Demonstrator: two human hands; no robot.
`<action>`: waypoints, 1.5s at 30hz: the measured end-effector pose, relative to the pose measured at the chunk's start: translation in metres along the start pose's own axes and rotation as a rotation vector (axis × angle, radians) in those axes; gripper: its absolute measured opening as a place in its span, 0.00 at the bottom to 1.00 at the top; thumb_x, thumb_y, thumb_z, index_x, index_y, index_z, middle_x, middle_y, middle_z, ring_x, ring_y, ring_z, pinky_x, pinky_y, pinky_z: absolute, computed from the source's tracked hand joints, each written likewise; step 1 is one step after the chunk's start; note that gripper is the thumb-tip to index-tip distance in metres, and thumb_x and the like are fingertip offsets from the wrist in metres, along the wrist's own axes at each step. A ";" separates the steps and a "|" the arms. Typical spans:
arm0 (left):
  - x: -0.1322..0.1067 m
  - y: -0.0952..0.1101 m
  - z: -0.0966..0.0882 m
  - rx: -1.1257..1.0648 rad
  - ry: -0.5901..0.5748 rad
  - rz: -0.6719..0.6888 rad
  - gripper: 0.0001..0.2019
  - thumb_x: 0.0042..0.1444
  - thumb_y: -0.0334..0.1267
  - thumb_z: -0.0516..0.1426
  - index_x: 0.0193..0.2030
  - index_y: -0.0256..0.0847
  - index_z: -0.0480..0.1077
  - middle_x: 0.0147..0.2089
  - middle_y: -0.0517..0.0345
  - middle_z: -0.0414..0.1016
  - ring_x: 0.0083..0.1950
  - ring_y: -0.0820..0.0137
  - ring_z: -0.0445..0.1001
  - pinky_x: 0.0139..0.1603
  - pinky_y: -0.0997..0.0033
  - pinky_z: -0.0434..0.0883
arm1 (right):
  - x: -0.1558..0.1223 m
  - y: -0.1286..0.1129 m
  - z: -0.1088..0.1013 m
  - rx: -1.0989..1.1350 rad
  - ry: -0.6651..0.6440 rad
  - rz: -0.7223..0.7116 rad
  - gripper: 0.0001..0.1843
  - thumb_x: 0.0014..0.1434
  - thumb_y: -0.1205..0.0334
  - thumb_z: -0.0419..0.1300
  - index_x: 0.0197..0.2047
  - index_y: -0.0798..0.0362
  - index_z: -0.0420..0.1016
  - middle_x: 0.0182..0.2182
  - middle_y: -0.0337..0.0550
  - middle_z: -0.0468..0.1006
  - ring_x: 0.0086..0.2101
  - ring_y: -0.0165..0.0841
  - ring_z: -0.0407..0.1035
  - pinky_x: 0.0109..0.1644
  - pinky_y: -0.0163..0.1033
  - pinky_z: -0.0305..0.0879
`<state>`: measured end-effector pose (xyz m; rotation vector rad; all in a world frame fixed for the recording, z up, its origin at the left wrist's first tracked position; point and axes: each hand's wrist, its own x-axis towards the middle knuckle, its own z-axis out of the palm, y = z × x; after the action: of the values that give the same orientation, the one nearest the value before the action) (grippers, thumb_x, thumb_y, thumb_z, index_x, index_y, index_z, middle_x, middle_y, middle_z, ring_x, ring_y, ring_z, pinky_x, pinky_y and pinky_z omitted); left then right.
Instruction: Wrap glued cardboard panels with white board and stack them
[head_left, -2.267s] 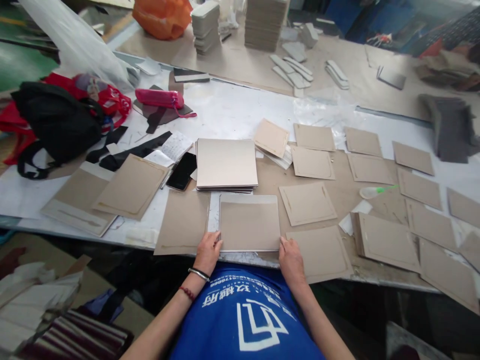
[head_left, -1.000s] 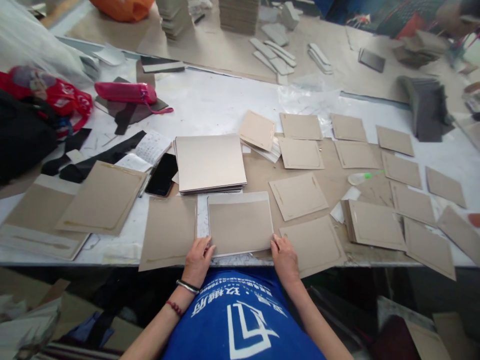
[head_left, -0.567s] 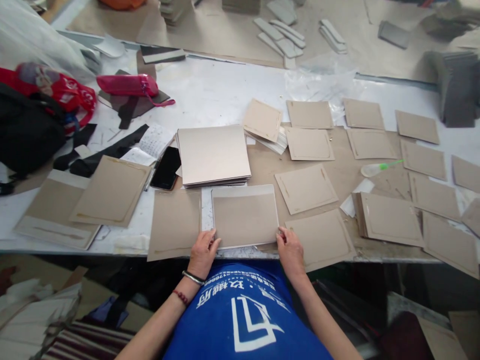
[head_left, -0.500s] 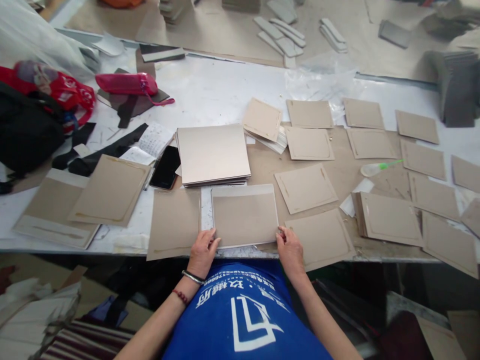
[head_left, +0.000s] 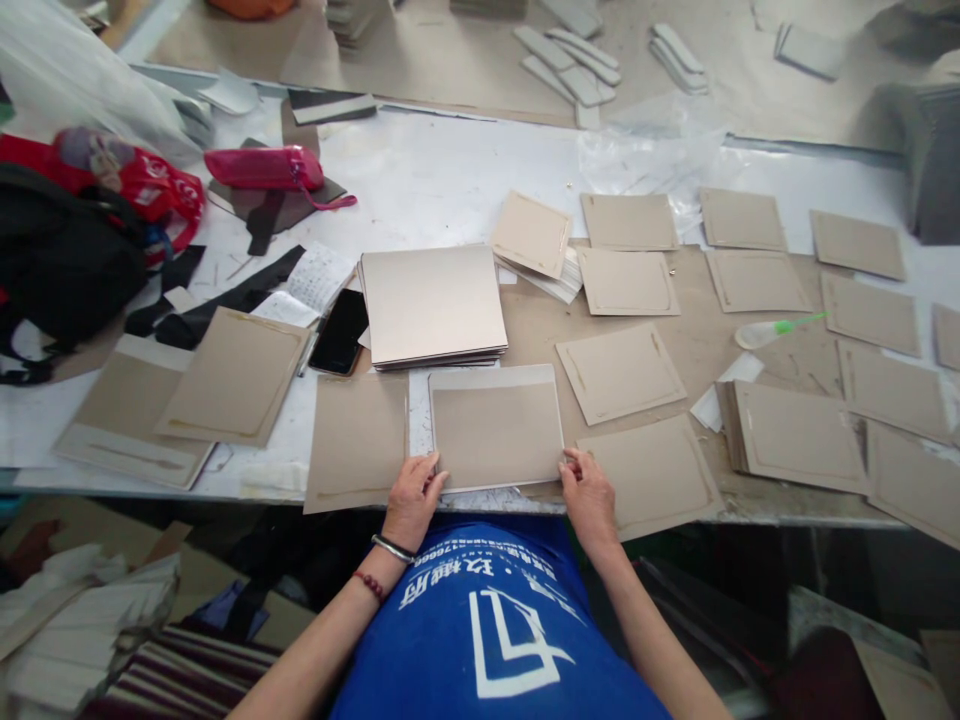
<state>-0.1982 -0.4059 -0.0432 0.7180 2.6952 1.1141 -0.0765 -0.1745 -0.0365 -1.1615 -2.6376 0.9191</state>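
A tan cardboard sheet [head_left: 495,430] with a paler border along its top lies flat at the table's front edge. My left hand [head_left: 415,490] pinches its lower left corner, and my right hand [head_left: 589,490] has its fingers closed on the lower right edge. Left of it, partly behind my left hand, is another tan sheet [head_left: 356,440] with a brown glue line near its bottom. A glue-lined sheet [head_left: 645,475] lies close to my right hand. Just beyond the held sheet stands a stack of smooth boards [head_left: 435,305].
Several glue-lined cards [head_left: 621,370] spread across the right side, with a glue bottle [head_left: 757,334] with a green nozzle among them. A small card stack [head_left: 799,435] is at the right. Leftward lie a black phone [head_left: 339,333], a notebook [head_left: 315,280] and a pink pouch [head_left: 264,168].
The view has shifted slightly, moving most things a little to the right in the picture. Both hands keep their places at the sheet's lower corners.
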 end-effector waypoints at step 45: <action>-0.002 -0.011 -0.005 0.165 -0.069 0.321 0.20 0.53 0.42 0.55 0.51 0.39 0.62 0.38 0.52 0.67 0.40 0.67 0.68 0.44 0.66 0.71 | -0.004 0.003 0.002 -0.113 0.052 -0.118 0.16 0.58 0.62 0.46 0.41 0.55 0.72 0.37 0.49 0.75 0.39 0.36 0.68 0.45 0.44 0.63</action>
<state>-0.2020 -0.4169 -0.0469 1.2278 2.6995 0.9091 -0.0730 -0.1768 -0.0395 -1.0247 -2.7131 0.7187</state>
